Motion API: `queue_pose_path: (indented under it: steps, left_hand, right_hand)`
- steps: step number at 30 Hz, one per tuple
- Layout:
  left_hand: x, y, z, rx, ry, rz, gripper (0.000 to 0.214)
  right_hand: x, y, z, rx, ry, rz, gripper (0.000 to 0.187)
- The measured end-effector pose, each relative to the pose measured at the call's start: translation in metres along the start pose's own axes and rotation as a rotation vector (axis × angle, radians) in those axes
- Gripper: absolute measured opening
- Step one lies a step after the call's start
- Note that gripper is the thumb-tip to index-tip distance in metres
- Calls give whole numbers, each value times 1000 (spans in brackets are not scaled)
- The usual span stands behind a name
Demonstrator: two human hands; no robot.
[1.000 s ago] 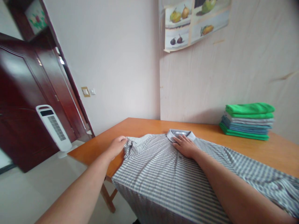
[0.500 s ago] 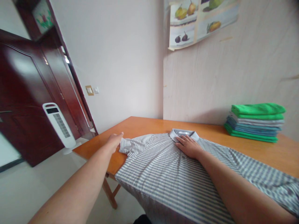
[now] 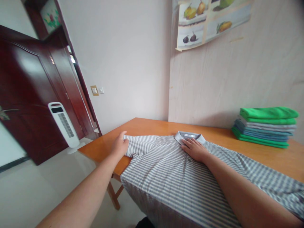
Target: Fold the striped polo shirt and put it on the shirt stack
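A grey-and-white striped shirt (image 3: 163, 177) with a pale collar lies spread front up on the wooden table (image 3: 152, 125), its lower part hanging over the near edge. My left hand (image 3: 120, 144) is closed on the end of the shirt's left-lying short sleeve, and that sleeve is stretched out flat. Just below the collar, my right hand (image 3: 195, 149) rests flat with its fingers extended, pressing on the shirt front. The other sleeve runs toward the right edge of the view, partly behind my right forearm.
A stack of folded clothes (image 3: 266, 128), green, blue and pale, sits at the table's back right against the wall. On the floor to the left stands a white tower fan (image 3: 65, 125) near a dark red door (image 3: 26, 95). Fruit pictures (image 3: 213, 22) hang above.
My left hand has closed around the sleeve end, and the sleeve is straighter and smoother than before. My right hand stays on the shirt below the collar. The view has shifted slightly.
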State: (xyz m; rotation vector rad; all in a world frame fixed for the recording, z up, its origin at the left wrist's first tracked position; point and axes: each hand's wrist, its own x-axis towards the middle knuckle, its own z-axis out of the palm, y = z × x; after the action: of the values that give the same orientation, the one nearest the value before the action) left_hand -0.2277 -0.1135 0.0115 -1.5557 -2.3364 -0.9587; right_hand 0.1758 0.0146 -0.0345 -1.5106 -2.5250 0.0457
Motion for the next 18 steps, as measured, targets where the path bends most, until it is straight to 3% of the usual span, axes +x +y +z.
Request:
queue_pose_path:
  steps: [3,7,13,18]
  left_hand:
    - [1,-2,-8,201,-101,-22,45]
    - [-4,10,-9,336,-105,-4,39]
    - [-11,41,16,322,-288,239,39]
    - [-6,38,33,333,-419,242,52]
  right_hand:
    - [1,0,1,0,-5,0,66]
    - [1,1,1,-5,-12,8,67]
    - [1,0,1,-6,-7,-2,67]
    - [0,0,-1,-2,-10,-6,67]
